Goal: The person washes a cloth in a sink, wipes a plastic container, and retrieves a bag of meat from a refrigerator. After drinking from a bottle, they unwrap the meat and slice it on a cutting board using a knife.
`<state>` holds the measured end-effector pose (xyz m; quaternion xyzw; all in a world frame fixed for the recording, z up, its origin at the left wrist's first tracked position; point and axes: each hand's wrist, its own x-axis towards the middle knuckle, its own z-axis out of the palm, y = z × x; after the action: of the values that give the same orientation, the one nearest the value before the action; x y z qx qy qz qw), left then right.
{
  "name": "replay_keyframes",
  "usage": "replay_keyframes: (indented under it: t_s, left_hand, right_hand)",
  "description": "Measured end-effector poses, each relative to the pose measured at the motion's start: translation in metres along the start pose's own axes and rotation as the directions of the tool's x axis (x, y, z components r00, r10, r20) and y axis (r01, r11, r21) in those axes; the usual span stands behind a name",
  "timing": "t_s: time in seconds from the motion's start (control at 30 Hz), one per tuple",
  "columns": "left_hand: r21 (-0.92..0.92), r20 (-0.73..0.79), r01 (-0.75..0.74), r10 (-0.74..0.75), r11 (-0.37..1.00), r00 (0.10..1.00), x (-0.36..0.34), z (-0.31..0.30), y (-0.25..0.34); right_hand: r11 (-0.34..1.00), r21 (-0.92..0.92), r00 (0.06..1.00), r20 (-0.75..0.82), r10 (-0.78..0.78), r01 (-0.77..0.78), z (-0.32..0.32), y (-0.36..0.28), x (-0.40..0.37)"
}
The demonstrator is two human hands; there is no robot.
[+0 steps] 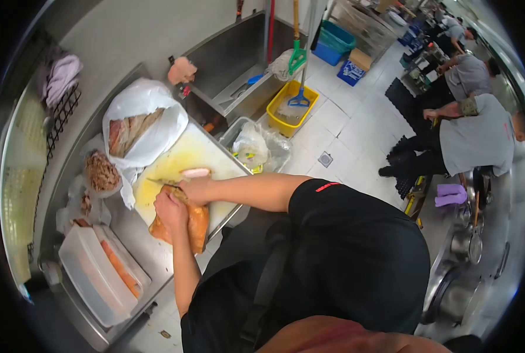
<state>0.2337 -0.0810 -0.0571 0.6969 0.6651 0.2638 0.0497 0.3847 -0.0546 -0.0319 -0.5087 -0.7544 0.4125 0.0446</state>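
Observation:
An orange-fleshed fish fillet (197,226), which looks like salmon, lies over the near edge of a white, yellow-stained cutting board (183,144). My right hand (196,189) is closed around what looks like a knife (155,180); its dark blade points left and its handle is hidden in my fingers. Closed over the far end of the fillet, my left hand (170,210) rests right beside the right one. Brownish skin or flesh shows between the hands. A small pale pink piece (196,172) lies on the board just beyond my right hand.
Left of the board are a white bag (150,97) with fish pieces, a bag of brown scraps (101,172) and a plastic tub (95,276) with orange fillets. Beyond stand a steel sink (215,65), a lined bin (262,141) and a yellow mop bucket (292,109). Co-workers (474,132) stand at right.

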Motion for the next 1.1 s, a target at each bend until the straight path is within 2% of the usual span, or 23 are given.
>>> replay_keyframes:
  t_s: [0.03,0.1,0.13,0.17,0.2,0.23,0.27,0.33,0.37,0.47,0.5,0.53,0.57,0.6,0.67,0.7,0.77,0.83,0.9,1.0,1.03,1.07,1.1]
  left_hand:
    - [0.009,-0.019,-0.004,0.005,1.000,1.000,0.002,0.002,0.000]
    - [-0.052,-0.089,-0.001,-0.004,0.999,0.996,0.004,0.000,0.006]
    - [-0.012,0.095,0.129,-0.127,0.992,0.987,0.007,-0.018,0.017]
    - [-0.031,-0.075,0.072,-0.074,0.997,0.994,0.002,-0.001,0.001]
    - [-0.029,-0.058,0.080,-0.081,0.996,0.995,0.000,-0.004,-0.001]
    - [-0.070,-0.152,0.028,-0.038,0.997,0.988,-0.004,0.001,-0.005]
    - [0.009,-0.101,0.104,-0.102,0.995,0.990,0.000,0.004,-0.006]
    - [0.140,0.015,0.254,-0.259,0.957,0.966,-0.006,0.004,0.006]
    - [0.193,0.066,0.328,-0.346,0.925,0.936,-0.003,0.001,0.019]
    - [0.366,0.114,0.332,-0.396,0.869,0.911,-0.002,-0.007,0.051]
    - [0.370,0.111,0.339,-0.403,0.865,0.908,-0.004,-0.008,0.049]
    - [0.331,0.163,0.307,-0.375,0.892,0.913,-0.002,-0.009,0.046]
    - [0.289,0.212,0.276,-0.343,0.917,0.915,-0.001,-0.009,0.043]
    - [0.293,0.209,0.285,-0.352,0.912,0.912,-0.002,-0.008,0.041]
    - [0.080,0.277,0.188,-0.203,0.979,0.939,-0.007,-0.008,0.040]
    - [0.082,0.273,0.197,-0.212,0.977,0.938,-0.010,-0.007,0.040]
    - [-0.100,0.274,0.006,0.022,0.995,0.961,-0.016,-0.006,0.040]
    - [-0.015,0.247,-0.020,0.023,1.000,0.969,-0.031,-0.007,0.052]
    - [0.146,0.225,-0.028,-0.006,0.989,0.974,-0.053,-0.009,0.073]
    - [0.118,0.202,-0.037,0.012,0.992,0.979,-0.066,-0.010,0.072]
    - [0.090,0.249,-0.029,0.005,0.996,0.968,-0.064,-0.016,0.072]
    - [0.087,0.250,-0.021,-0.001,0.996,0.968,-0.064,-0.020,0.064]
    - [0.074,0.326,-0.132,0.101,0.988,0.940,-0.065,-0.026,0.050]
  right_hand:
    - [0.993,0.118,0.999,-0.049,0.001,0.005,-0.002,0.002,-0.002]
    - [0.997,-0.007,0.993,-0.078,-0.083,0.083,0.018,0.031,0.008]
    - [0.993,-0.039,0.993,-0.045,-0.113,0.112,0.018,0.042,0.011]
    - [0.977,0.054,0.966,-0.169,-0.194,0.206,0.024,0.055,0.013]
    - [0.912,-0.105,0.804,-0.439,-0.401,0.397,0.012,0.054,0.007]
    - [0.985,0.058,0.949,-0.280,-0.143,0.165,0.004,0.066,0.008]
    - [0.996,0.006,0.995,-0.055,0.085,-0.084,-0.028,0.045,-0.001]
    - [1.000,-0.001,0.990,-0.144,-0.014,0.014,-0.038,0.051,-0.001]
    - [1.000,0.003,0.988,-0.156,0.004,-0.003,-0.045,0.042,-0.003]
    - [0.993,0.115,0.987,-0.160,-0.001,0.020,-0.073,0.008,-0.030]
    - [0.986,0.165,0.990,-0.132,0.055,-0.033,-0.080,-0.003,-0.037]
    - [0.974,0.210,0.989,-0.101,0.108,-0.084,-0.084,-0.008,-0.038]
    - [0.975,0.216,0.983,-0.183,-0.014,0.054,-0.078,0.003,-0.035]
    - [0.975,0.216,0.985,-0.174,-0.020,0.058,-0.077,0.006,-0.033]
    - [0.983,0.149,0.991,-0.067,0.114,-0.103,-0.077,0.005,-0.030]
    - [0.977,0.198,0.993,-0.072,0.095,-0.079,-0.074,0.008,-0.029]
    - [0.983,0.153,0.994,-0.037,0.104,-0.097,-0.069,0.015,-0.024]
    - [0.988,0.108,0.994,0.000,0.112,-0.111,-0.057,0.031,-0.014]
    - [0.999,0.037,0.995,-0.100,0.026,-0.023,-0.044,0.051,0.001]
    - [1.000,0.014,0.994,-0.103,0.027,-0.026,-0.038,0.055,0.005]
    - [1.000,0.013,0.995,-0.097,0.028,-0.027,-0.039,0.052,0.004]
    - [0.998,-0.055,0.996,-0.088,0.032,-0.037,-0.043,0.047,0.000]
    - [0.991,-0.124,0.996,-0.080,0.037,-0.047,-0.046,0.042,-0.004]
